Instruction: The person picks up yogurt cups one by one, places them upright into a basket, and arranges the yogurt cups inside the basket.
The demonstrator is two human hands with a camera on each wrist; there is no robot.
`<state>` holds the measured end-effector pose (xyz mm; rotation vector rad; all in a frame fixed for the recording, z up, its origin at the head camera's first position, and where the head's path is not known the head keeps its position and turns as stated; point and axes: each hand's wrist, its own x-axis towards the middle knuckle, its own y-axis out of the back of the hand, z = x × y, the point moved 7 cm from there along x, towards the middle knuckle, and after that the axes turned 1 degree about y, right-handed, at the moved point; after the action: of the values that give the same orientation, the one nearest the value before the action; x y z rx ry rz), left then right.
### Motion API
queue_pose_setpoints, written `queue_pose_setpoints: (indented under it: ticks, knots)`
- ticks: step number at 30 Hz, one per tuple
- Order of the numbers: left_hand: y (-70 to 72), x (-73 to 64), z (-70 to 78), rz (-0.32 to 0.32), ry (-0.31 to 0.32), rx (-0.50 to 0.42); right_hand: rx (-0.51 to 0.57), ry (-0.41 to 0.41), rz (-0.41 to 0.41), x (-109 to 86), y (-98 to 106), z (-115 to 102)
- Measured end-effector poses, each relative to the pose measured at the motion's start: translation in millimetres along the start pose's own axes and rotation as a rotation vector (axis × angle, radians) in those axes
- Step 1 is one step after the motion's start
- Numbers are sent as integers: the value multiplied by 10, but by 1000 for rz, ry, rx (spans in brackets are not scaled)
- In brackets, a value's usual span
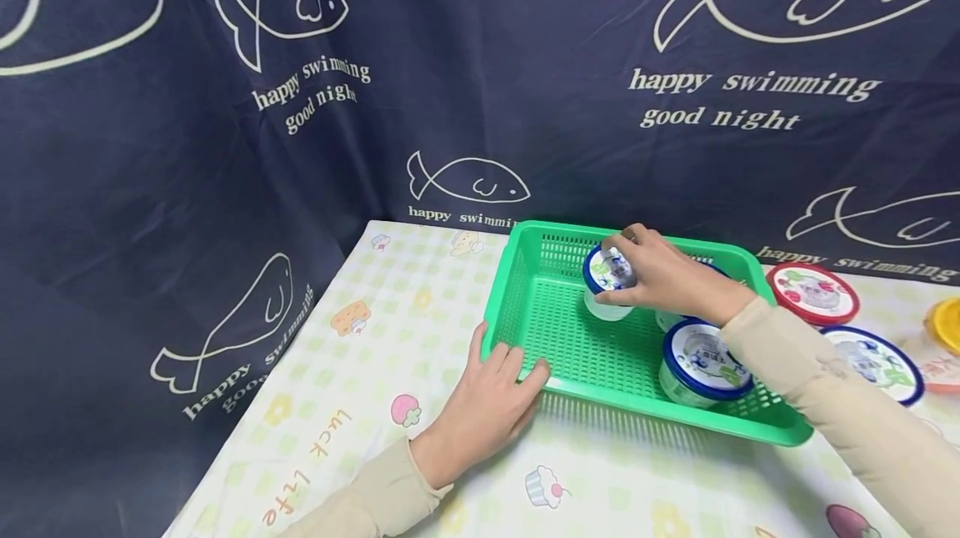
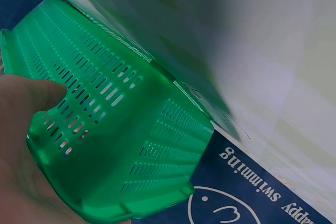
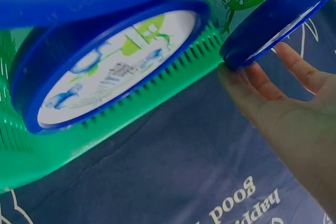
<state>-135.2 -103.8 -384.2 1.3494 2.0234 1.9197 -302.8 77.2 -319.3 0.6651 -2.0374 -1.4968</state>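
My left hand (image 1: pixel 483 400) grips the front left corner of a green plastic basket (image 1: pixel 517 271). In the left wrist view its thumb lies against the slotted basket wall. My right hand (image 1: pixel 667 275) reaches over the basket and holds a clear tub with a blue lid (image 1: pixel 609 309), fingers and thumb at the lid and side. This tub is tilted, in the left half of the basket. A second blue-lidded tub (image 1: pixel 707 359) stands at the basket's front right. Another blue-lidded tub (image 3: pixel 121 72) sits behind it, partly hidden by my right hand in the head view.
Right of the basket stand a red-lidded tub (image 1: pixel 812 293), a blue-lidded tub (image 1: pixel 873 364) partly covered by my right sleeve, and a yellow-lidded tub (image 1: pixel 943 328) at the frame edge. A dark fish-print curtain (image 1: pixel 465 87) hangs behind the patterned tablecloth (image 1: pixel 360 388).
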Motion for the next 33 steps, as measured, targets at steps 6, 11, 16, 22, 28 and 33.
queue_pose_setpoints:
  ticks: [6,11,16,22,28,33]
  knots:
    - [-3,42,44,-1,-4,0,-10,7,-4,-33,-84,57]
    - [-14,98,115,-23,-11,-7,10,-51,-17,-130,-130,166]
    - [3,66,121,-52,20,-30,15,-70,-48,-125,-150,140]
    - [63,-13,91,1,48,-24,-49,-49,-99,-27,-211,45]
    - [66,-13,104,34,28,-13,-49,-67,-132,-50,-219,52]
    - [64,27,136,56,8,-13,-30,-94,-107,-172,-94,120]
